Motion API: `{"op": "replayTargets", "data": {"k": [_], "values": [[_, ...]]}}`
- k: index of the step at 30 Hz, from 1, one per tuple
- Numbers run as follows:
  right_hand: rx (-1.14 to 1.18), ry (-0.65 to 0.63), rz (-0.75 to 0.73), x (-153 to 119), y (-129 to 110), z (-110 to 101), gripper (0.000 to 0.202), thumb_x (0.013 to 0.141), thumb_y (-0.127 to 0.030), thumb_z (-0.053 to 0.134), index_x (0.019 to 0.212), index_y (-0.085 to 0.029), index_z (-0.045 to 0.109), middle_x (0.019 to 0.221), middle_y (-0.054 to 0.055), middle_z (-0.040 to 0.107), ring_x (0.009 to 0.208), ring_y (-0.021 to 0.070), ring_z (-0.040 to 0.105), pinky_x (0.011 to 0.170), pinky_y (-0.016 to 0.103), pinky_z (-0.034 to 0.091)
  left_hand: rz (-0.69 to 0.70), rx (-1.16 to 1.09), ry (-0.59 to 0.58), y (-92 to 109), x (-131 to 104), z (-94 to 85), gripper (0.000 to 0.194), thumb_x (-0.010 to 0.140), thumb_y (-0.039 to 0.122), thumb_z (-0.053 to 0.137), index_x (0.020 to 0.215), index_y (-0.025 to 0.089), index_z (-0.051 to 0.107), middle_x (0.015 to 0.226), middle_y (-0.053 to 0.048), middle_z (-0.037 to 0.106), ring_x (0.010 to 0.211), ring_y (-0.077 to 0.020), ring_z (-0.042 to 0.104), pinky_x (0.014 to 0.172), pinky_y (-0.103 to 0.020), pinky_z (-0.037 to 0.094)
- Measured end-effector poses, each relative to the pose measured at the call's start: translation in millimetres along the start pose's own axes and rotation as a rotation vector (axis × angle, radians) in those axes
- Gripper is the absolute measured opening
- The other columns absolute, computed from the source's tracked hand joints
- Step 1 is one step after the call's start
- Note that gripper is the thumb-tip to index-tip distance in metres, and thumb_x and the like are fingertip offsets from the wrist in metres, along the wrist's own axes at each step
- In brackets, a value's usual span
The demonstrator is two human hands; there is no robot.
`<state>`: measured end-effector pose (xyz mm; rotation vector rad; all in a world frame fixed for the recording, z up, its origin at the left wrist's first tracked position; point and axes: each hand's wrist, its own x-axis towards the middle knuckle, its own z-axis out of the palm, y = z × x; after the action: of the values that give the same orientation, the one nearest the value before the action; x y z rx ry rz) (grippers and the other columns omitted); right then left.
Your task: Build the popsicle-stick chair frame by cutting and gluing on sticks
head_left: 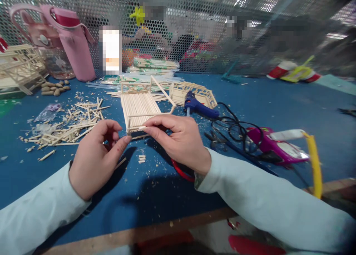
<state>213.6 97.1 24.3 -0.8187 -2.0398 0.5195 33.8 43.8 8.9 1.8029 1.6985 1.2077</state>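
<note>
Right hand [178, 138]: fingertips closed on a short stick [142, 128]. Left hand [97, 154]: partly open beside the stick frame [140, 106] on the desk [111, 225]. Frame appears light, fragile; best held by its base.

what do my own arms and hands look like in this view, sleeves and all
Both forearms wear long, loose, plain pale blue-green sleeves reaching about to the wrists. The left hand and right hand are bare, with no gloves or rings visible.
</note>
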Motion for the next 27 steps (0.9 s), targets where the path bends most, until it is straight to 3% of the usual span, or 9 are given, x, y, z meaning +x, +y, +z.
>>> {"op": "replayTargets", "data": {"k": [2,4,8,16,27], "values": [[-0.134,0.035,-0.073,2,0,1,0.013,0.085,-0.022,0.063,0.084,-0.016,0.074,0.084,0.003,0.076,0.075,0.0112,0.069,0.073,0.019,0.049,-0.025,-0.052,0.021,-4,5,2.8,0.026,0.076,0.034,0.065,0.093,0.017,0.056,0.073,0.001,0.058,0.061,-0.0122,0.056,0.055,-0.023,0.047],[-0.209,0.021,-0.099,4,0,3,0.015,0.086,-0.022,0.061,0.086,-0.017,0.075,0.085,0.002,0.077,0.074,0.0111,0.070,0.070,0.019,0.048,-0.023,-0.116,-0.031,-8,10,5.6,0.027,0.075,0.032,0.065,0.095,0.017,0.055,0.079,-0.001,0.061,0.070,-0.0137,0.060,0.062,-0.025,0.050],[-0.286,-0.014,-0.079,5,-2,7,0.019,0.088,-0.024,0.058,0.085,-0.019,0.076,0.084,0.001,0.077,0.075,0.0125,0.071,0.068,0.020,0.047,-0.021,-0.160,-0.087,-12,15,8.3,0.019,0.076,0.029,0.064,0.089,0.017,0.056,0.076,0.000,0.062,0.066,-0.0128,0.059,0.063,-0.026,0.049],[-0.295,0.052,-0.068,3,2,14,0.020,0.087,-0.024,0.058,0.078,-0.017,0.074,0.072,0.000,0.075,0.063,0.0095,0.066,0.061,0.019,0.043,-0.036,-0.105,-0.079,-12,17,7.4,0.014,0.077,0.031,0.064,0.080,0.018,0.060,0.071,0.000,0.065,0.061,-0.0132,0.058,0.059,-0.026,0.045],[-0.278,-0.013,-0.031,3,1,17,0.021,0.089,-0.025,0.056,0.080,-0.018,0.074,0.077,-0.001,0.076,0.070,0.0107,0.068,0.066,0.019,0.044,0.007,-0.110,-0.068,-13,16,8.1,0.014,0.078,0.031,0.064,0.081,0.018,0.060,0.074,0.000,0.065,0.062,-0.0120,0.058,0.059,-0.025,0.046]]}}
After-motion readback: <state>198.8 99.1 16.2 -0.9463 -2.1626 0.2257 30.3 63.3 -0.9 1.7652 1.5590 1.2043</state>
